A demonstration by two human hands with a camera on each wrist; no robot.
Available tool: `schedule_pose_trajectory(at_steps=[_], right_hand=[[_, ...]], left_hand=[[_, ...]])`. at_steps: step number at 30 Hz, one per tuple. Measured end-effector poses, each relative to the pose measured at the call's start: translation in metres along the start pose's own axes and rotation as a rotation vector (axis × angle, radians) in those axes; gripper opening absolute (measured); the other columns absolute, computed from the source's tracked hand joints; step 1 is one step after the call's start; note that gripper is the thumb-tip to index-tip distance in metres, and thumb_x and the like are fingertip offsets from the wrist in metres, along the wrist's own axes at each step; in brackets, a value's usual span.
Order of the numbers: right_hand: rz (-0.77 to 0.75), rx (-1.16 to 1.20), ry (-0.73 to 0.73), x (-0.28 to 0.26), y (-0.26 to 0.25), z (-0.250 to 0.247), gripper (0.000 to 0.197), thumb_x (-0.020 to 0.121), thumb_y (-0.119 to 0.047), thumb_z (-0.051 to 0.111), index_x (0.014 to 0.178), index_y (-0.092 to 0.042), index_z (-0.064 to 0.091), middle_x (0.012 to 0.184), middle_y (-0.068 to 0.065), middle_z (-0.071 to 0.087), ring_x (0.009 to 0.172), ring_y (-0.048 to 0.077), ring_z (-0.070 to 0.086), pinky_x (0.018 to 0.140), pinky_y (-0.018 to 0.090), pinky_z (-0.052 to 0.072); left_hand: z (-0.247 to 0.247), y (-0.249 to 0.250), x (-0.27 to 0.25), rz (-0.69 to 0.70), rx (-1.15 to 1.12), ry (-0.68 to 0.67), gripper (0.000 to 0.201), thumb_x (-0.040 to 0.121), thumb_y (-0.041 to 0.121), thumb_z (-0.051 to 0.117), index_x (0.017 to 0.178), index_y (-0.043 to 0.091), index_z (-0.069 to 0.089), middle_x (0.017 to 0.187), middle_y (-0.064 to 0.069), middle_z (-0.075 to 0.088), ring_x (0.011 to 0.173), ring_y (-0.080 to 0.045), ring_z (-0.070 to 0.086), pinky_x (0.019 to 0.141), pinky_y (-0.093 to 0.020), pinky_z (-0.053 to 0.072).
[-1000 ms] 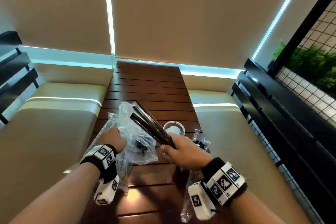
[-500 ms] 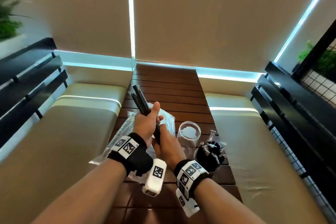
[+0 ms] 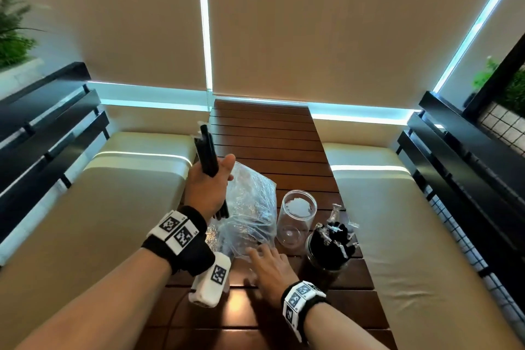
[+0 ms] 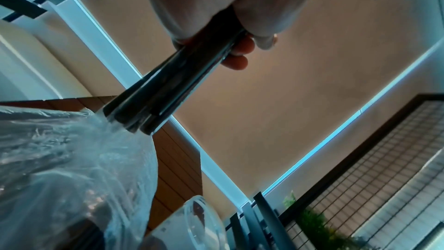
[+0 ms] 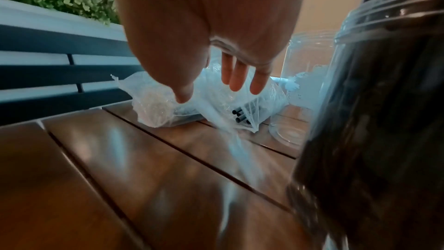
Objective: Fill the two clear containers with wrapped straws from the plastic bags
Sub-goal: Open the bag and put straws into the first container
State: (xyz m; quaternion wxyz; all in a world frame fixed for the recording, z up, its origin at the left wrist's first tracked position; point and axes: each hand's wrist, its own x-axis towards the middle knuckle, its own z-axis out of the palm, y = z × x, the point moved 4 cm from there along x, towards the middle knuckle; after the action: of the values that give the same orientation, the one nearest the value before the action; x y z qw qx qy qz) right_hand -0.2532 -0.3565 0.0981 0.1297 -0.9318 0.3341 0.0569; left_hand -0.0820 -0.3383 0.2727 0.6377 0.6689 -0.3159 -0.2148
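head view: the left hand (image 3: 208, 187) clenches a bundle of black wrapped straws (image 3: 206, 150) above the crinkled clear plastic bag (image 3: 250, 207) beside the empty clear round container (image 3: 297, 217); the right hand (image 3: 268, 270) reaches flat, fingers loose, toward the bag.

left wrist view: the bundle fans out, so strays could slip.

right wrist view: the full container (image 5: 374, 121) stands close; a careless elbow might topple it.

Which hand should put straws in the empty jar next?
Probably left: the left hand already grips the straws, near the empty jar. The right hand is open, holding nothing.
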Motion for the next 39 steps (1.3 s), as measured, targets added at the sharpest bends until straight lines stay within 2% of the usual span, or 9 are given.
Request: schedule_pose_trajectory(at_steps=[4, 8, 13, 17, 20, 24, 28, 34, 39], right_hand=[[-0.133, -0.010, 0.079, 0.010, -0.005, -0.013, 0.057, 0.085, -0.038, 0.061, 0.135, -0.028, 0.036, 0.134, 0.005, 0.044, 0.122, 0.027, 0.043, 0.104, 0.048, 0.036], [0.113, 0.398, 0.595, 0.015, 0.009, -0.069, 0.014, 0.087, -0.013, 0.052, 0.093, -0.020, 0.062, 0.092, -0.005, 0.060, 0.083, 0.010, 0.055, 0.078, 0.030, 0.049], [0.078, 0.816, 1.122, -0.007, 0.007, -0.199, 0.021, 0.097, -0.013, 0.044, 0.089, -0.016, 0.063, 0.083, -0.006, 0.063, 0.078, 0.005, 0.057, 0.068, 0.020, 0.043], [-0.183, 0.565, 0.968, -0.020, -0.019, -0.263, 0.029, 0.102, -0.032, 0.037, 0.101, -0.019, 0.063, 0.094, -0.006, 0.063, 0.089, 0.011, 0.058, 0.076, 0.027, 0.046], [-0.107, 0.217, 0.651, -0.012, -0.026, -0.248, 0.040, 0.098, -0.050, 0.036, 0.090, -0.022, 0.063, 0.081, -0.007, 0.062, 0.074, 0.012, 0.057, 0.069, 0.034, 0.050], [0.016, 0.085, 0.799, -0.025, -0.003, -0.231, 0.036, 0.090, -0.058, 0.049, 0.083, -0.024, 0.058, 0.076, -0.010, 0.058, 0.063, 0.015, 0.058, 0.058, 0.033, 0.052], [0.020, 0.134, 0.856, -0.038, 0.011, -0.232, 0.028, 0.086, -0.040, 0.060, 0.069, -0.023, 0.046, 0.062, -0.009, 0.051, 0.055, 0.015, 0.050, 0.053, 0.034, 0.048], [0.154, 0.208, 0.871, -0.065, 0.057, -0.254, 0.024, 0.080, -0.019, 0.065, 0.061, -0.018, 0.051, 0.053, -0.008, 0.049, 0.051, 0.012, 0.048, 0.051, 0.032, 0.047], [0.337, 0.185, 0.901, -0.097, 0.111, -0.269, 0.023, 0.075, -0.020, 0.067, 0.057, -0.018, 0.053, 0.051, -0.007, 0.050, 0.054, 0.015, 0.049, 0.055, 0.027, 0.038]], left_hand=[[0.007, -0.016, -0.001, 0.026, 0.077, -0.027, 0.033, 0.084, 0.049, 0.067, 0.072, 0.020, 0.060, 0.071, -0.001, 0.070, 0.075, -0.019, 0.069, 0.080, -0.039, 0.055], [0.016, -0.019, -0.002, 0.075, 0.181, -0.085, 0.035, 0.085, 0.047, 0.067, 0.072, 0.015, 0.063, 0.068, -0.001, 0.069, 0.071, -0.020, 0.068, 0.074, -0.037, 0.054], [0.043, -0.026, -0.014, 0.082, 0.299, -0.181, 0.033, 0.085, 0.037, 0.072, 0.066, 0.017, 0.054, 0.061, -0.001, 0.058, 0.057, -0.019, 0.052, 0.056, -0.031, 0.041], [0.073, -0.017, -0.029, 0.189, 0.303, -0.295, 0.029, 0.082, 0.029, 0.075, 0.062, 0.027, 0.054, 0.056, 0.007, 0.055, 0.051, -0.006, 0.045, 0.050, -0.016, 0.040], [0.090, -0.002, -0.038, 0.245, 0.241, -0.362, 0.025, 0.086, 0.026, 0.064, 0.104, 0.009, 0.063, 0.093, -0.002, 0.069, 0.083, -0.010, 0.063, 0.076, -0.032, 0.056], [0.098, 0.013, -0.050, 0.484, 0.505, -0.347, 0.005, 0.086, 0.007, 0.064, 0.090, 0.006, 0.066, 0.078, -0.009, 0.071, 0.065, -0.024, 0.063, 0.061, -0.032, 0.050], [0.107, 0.013, -0.052, 0.482, 0.442, -0.298, 0.014, 0.080, 0.006, 0.062, 0.069, 0.013, 0.058, 0.052, 0.007, 0.055, 0.041, -0.007, 0.044, 0.044, -0.013, 0.030], [0.132, -0.004, -0.061, 0.326, 0.442, -0.614, 0.074, 0.057, 0.035, 0.087, 0.119, 0.026, 0.048, 0.108, 0.013, 0.057, 0.096, -0.005, 0.055, 0.081, -0.022, 0.046], [0.130, -0.051, -0.075, 0.379, 0.760, -0.680, 0.022, 0.073, 0.030, 0.070, 0.080, 0.022, 0.050, 0.088, 0.008, 0.047, 0.077, -0.016, 0.051, 0.069, -0.032, 0.047]])
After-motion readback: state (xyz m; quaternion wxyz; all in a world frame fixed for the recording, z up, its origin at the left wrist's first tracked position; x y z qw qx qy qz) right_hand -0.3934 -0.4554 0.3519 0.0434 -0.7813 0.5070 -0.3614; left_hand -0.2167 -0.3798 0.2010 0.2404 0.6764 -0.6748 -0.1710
